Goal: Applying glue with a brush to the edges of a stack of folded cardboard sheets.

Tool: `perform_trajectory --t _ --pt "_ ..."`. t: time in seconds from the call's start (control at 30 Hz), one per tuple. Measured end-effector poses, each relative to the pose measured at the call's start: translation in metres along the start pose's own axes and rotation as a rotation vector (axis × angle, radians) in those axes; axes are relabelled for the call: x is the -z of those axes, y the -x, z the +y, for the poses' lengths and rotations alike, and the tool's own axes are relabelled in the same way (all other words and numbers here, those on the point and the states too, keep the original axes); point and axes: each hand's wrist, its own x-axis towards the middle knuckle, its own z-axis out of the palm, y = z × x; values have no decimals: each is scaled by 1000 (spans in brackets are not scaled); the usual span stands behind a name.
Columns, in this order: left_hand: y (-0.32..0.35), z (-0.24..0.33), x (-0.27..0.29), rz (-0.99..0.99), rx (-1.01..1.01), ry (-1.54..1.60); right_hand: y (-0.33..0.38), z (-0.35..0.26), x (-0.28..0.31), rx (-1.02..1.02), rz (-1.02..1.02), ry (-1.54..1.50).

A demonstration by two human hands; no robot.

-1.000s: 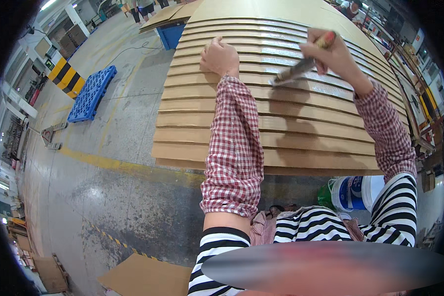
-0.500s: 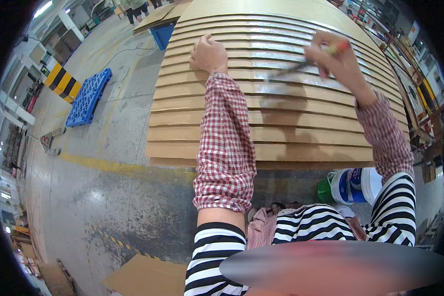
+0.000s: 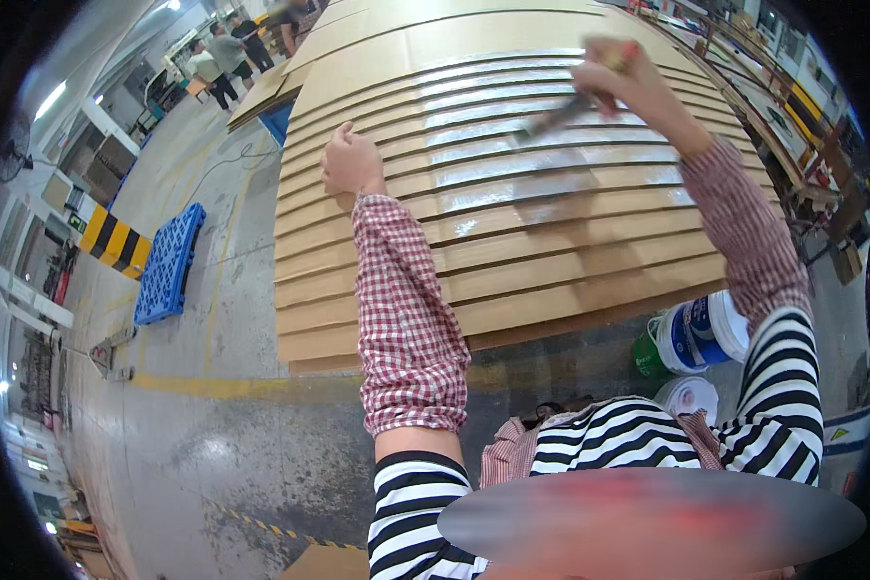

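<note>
Overlapping cardboard sheets point(image 3: 358, 304) lie stepped in front of me, their edges forming long rows. My right hand point(image 3: 623, 79) is closed round a brush point(image 3: 551, 118) whose handle shows red at its top end. Motion blurs the brush; its bristle end is low over the middle rows. A shiny wet film point(image 3: 474, 159) covers the middle of many rows, and the nearest rows look dry. On the left part of the sheets rests my left hand point(image 3: 351, 162), its fingers curled in. Whatever lies beneath those fingers is hidden.
White, blue and green buckets point(image 3: 691, 333) stand below the stack's near right edge. A blue plastic pallet point(image 3: 171, 263) is on the floor at left, near a black-and-yellow striped barrier point(image 3: 113, 240). Several people point(image 3: 224, 53) stand at the far left. Metal racking point(image 3: 793, 145) runs along the right.
The view has swung, showing more of the far end and the people. My right hand still moves the brush over the sheets, and the shine reaches nearer rows. My left hand stays on the sheets.
</note>
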Motion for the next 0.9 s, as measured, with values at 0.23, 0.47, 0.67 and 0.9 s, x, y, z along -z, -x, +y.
perform_trajectory --t 0.23,0.47,0.67,0.9 --pt "-4 -14 6 105 -182 -257 17 44 13 -68 -72 47" --pt "-5 -13 3 62 -305 -518 30 9 68 -221 -33 61" --pt "-15 -28 9 -96 -145 -544 -9 85 72 -85 142 62" --pt "-13 -22 10 -95 -37 -631 104 11 109 -368 -53 68"
